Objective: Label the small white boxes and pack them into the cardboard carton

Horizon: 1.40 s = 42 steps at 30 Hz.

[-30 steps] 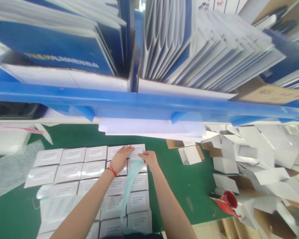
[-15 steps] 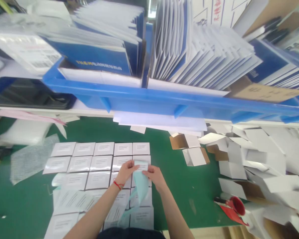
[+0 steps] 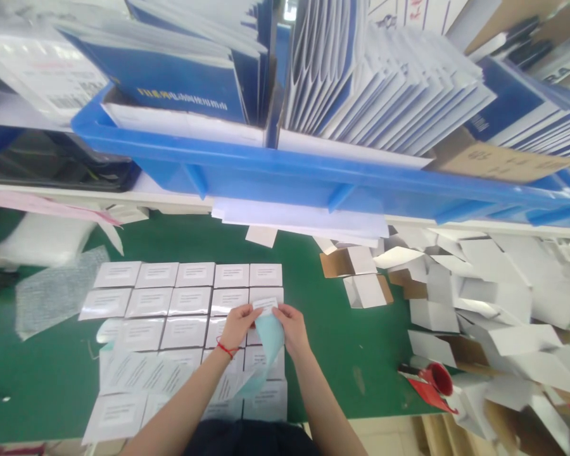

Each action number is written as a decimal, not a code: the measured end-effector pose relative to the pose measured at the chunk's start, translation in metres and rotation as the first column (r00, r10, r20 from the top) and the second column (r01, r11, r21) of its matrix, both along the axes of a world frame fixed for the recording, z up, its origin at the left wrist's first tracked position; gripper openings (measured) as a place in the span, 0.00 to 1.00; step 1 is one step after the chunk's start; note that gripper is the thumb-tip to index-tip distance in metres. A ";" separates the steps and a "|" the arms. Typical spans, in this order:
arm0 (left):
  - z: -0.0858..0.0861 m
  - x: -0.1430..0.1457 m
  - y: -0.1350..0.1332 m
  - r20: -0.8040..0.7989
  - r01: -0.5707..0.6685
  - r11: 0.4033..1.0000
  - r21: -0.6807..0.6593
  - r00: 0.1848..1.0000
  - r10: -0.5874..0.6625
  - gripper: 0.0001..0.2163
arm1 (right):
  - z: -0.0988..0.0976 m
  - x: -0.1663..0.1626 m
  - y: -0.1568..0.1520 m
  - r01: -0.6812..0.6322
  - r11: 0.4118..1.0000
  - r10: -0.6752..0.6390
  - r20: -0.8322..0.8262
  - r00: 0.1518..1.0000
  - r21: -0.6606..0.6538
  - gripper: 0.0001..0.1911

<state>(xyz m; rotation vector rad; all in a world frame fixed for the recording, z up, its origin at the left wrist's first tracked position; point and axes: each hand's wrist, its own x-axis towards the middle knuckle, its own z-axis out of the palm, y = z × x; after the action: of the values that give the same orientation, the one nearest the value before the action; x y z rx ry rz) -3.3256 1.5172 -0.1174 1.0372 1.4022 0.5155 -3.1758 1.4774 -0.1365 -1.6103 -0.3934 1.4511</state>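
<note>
Both hands meet over a grid of white labelled packets (image 3: 190, 300) laid on the green mat (image 3: 342, 342). My left hand (image 3: 237, 324), with a red string at the wrist, pinches the left edge of a small white label (image 3: 265, 305). My right hand (image 3: 291, 326) pinches its right edge. A pale blue backing strip (image 3: 268, 345) hangs from the label down toward me, over the lower packets. The label is held just above the second-row packet at the right end of the grid.
A long blue tray (image 3: 285, 174) of blue-and-white folders and envelopes stands behind the mat. Flat and folded white cartons (image 3: 479, 304) pile up at the right, with a red tape dispenser (image 3: 434, 380) near the front edge. Bubble wrap (image 3: 57, 291) lies at the left.
My hands drew back from the far-row packet toward me, carrying a label on the blue strip to the second row. The view also shifted a little.
</note>
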 end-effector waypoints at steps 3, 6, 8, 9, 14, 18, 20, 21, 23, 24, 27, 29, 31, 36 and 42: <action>-0.005 0.003 0.004 -0.026 0.001 1.000 0.014 1.000 0.000 0.24 | -0.008 -0.002 0.004 0.058 0.998 -0.055 0.095 0.994 -0.034 0.17; -0.012 0.004 0.009 -0.074 0.008 0.999 0.045 0.997 -0.004 0.23 | -0.017 -0.004 0.008 0.061 0.997 -0.047 0.258 0.965 -0.047 0.18; -0.016 0.004 0.014 -0.123 0.016 0.996 0.086 0.992 -0.005 0.21 | -0.022 -0.006 0.011 0.065 0.997 -0.045 0.338 0.940 -0.048 0.19; -0.016 0.003 0.016 -0.147 0.019 0.994 0.112 0.989 -0.003 0.20 | -0.024 -0.006 0.012 0.071 0.996 -0.048 0.367 0.929 -0.050 0.19; -0.010 -0.001 0.022 -0.211 0.028 0.960 0.280 0.977 0.033 0.10 | -0.026 -0.005 0.016 0.081 0.992 -0.028 0.453 0.891 -0.099 0.19; -0.009 -0.008 0.020 -0.229 0.241 0.826 0.510 0.963 -0.140 0.13 | -0.021 -0.006 0.017 0.044 0.993 0.019 0.510 0.860 -0.112 0.18; -0.015 -0.011 0.020 -0.284 0.409 0.660 0.630 0.912 -0.294 0.20 | -0.017 -0.007 0.018 0.024 0.992 0.047 0.548 0.835 -0.121 0.18; -0.019 -0.011 0.020 -0.320 0.470 0.581 0.664 0.882 -0.347 0.23 | -0.015 -0.007 0.019 0.016 0.992 0.058 0.562 0.825 -0.125 0.18; -0.026 -0.012 0.020 -0.369 0.533 0.489 0.690 0.841 -0.395 0.25 | -0.012 -0.008 0.020 0.001 0.991 0.078 0.581 0.810 -0.135 0.18; -0.029 -0.012 0.020 -0.385 0.551 0.461 0.695 0.827 -0.409 0.26 | -0.011 -0.008 0.020 -0.006 0.990 0.087 0.587 0.805 -0.139 0.17; -0.035 -0.011 0.021 -0.411 0.587 0.415 0.695 0.798 -0.441 0.24 | -0.009 -0.008 0.021 -0.029 0.990 0.107 0.613 0.783 -0.136 0.17; -0.035 -0.010 0.022 -0.421 0.607 0.394 0.690 0.780 -0.463 0.21 | -0.008 -0.008 0.022 -0.039 0.991 0.114 0.631 0.767 -0.132 0.16; -0.035 -0.009 0.024 -0.430 0.624 0.380 0.683 0.764 -0.481 0.20 | -0.007 -0.008 0.022 -0.044 0.989 0.125 0.640 0.758 -0.141 0.16; -0.034 -0.009 0.026 -0.449 0.643 0.366 0.673 0.748 -0.489 0.20 | -0.007 -0.008 0.022 -0.050 0.985 0.144 0.639 0.756 -0.163 0.15; -0.037 -0.009 0.025 -0.466 0.657 0.365 0.659 0.738 -0.487 0.23 | -0.008 -0.006 0.021 -0.047 0.988 0.131 0.621 0.773 -0.150 0.16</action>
<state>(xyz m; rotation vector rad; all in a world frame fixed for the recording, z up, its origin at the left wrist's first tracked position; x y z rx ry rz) -3.3345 1.5420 -0.1541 2.2940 0.7935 0.5120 -3.1816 1.4988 -0.1449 -2.1987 -0.7810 0.9696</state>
